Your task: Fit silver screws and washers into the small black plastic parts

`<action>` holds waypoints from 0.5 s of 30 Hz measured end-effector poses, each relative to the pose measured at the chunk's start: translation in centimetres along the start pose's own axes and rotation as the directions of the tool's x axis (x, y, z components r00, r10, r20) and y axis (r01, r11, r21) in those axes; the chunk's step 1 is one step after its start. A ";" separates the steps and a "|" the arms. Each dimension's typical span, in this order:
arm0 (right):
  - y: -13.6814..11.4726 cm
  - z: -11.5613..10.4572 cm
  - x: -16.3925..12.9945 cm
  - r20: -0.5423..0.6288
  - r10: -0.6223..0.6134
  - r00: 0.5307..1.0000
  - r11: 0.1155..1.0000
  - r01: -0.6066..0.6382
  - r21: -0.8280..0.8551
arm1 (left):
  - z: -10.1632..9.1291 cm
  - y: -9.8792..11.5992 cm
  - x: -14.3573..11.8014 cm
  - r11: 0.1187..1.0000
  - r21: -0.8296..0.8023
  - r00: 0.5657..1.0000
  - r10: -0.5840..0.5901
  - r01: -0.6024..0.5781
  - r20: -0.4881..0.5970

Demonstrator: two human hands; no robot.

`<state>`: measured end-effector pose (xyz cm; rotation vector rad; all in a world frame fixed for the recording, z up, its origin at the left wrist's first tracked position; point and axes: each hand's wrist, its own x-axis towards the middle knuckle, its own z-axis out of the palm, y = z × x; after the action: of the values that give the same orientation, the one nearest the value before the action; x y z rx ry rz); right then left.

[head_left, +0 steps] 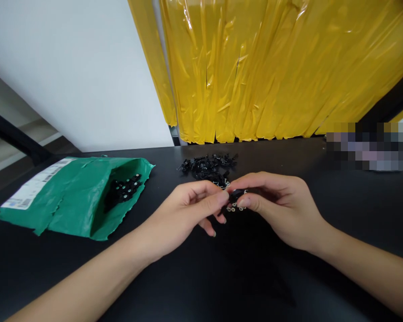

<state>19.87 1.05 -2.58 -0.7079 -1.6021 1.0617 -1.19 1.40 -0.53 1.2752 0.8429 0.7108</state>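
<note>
Pinching black part (235, 195), 2 hands (184, 210)

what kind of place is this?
Likely a small-parts assembly or packing bench: black worktable, pile of small black parts, torn green mailer bag holding more, yellow plastic strip curtain behind.

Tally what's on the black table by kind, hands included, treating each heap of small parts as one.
Hands: 2, left hand and right hand, pinching one small black part
Green torn mailer bag: 1
Heaps of small black parts: 2, loose pile, cluster in bag
Total: 6
</note>
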 end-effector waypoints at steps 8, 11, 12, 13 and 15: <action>-0.2 0.0 -0.2 0.014 -0.008 1.000 1.000 0.008 -0.009 | -0.1 0.3 -0.3 0.975 0.156 0.977 0.175 -0.155 -0.122; -0.4 0.1 -0.2 0.036 -0.030 0.999 1.000 0.030 0.008 | 0.1 0.2 -0.3 0.984 0.114 0.987 0.143 -0.134 -0.079; -0.5 0.1 -0.2 0.036 -0.034 0.999 0.999 0.034 0.011 | 0.2 0.3 -0.4 0.986 0.112 0.989 0.131 -0.123 -0.073; -0.5 0.1 -0.2 0.037 -0.038 0.999 0.999 0.038 0.009 | 0.3 0.3 -0.4 0.987 0.115 0.990 0.124 -0.116 -0.071; -0.6 0.1 -0.2 0.048 -0.046 0.998 0.999 0.046 0.002 | 0.4 0.5 -0.4 0.985 0.133 0.990 0.121 -0.110 -0.073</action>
<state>19.91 0.63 -2.17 -0.6466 -1.6514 1.0530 -1.09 0.96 0.01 1.4275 0.8974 0.8154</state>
